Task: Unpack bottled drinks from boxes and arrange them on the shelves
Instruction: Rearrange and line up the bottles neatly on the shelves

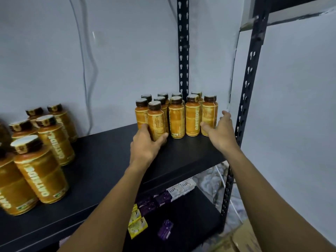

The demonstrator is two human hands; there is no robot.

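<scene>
Ten dark-brown screw caps counted in the cluster of orange-labelled plastic bottles [177, 115] at the foot of the rear perforated black steel post [182, 51], on the matt black shelf board [101, 160]. All stand upright, long axis vertical and caps up, packed close together in front of the post.

Left hand [145, 144]: fingers and thumb are curled round the lower half of the front-left bottle [156, 120], the one farthest forward and left of the post. The thumb is on its right side and the fingers wrap its left. The bottle is vertical; cannot tell whether its base touches the board.

Right hand [221, 131]: fingers are straight and spread. The thumb is set apart, against the lower front of the rightmost bottle [209, 115], right of the post. The fingers reach past the bottle's far side; contact there is not visible.

A second group of the same bottles [45, 160] stands well left of the post, caps up, label lettering running along the long axis.

One shelf level lower, forward of the post: small purple, white and yellow soap cartons [163, 197].
</scene>
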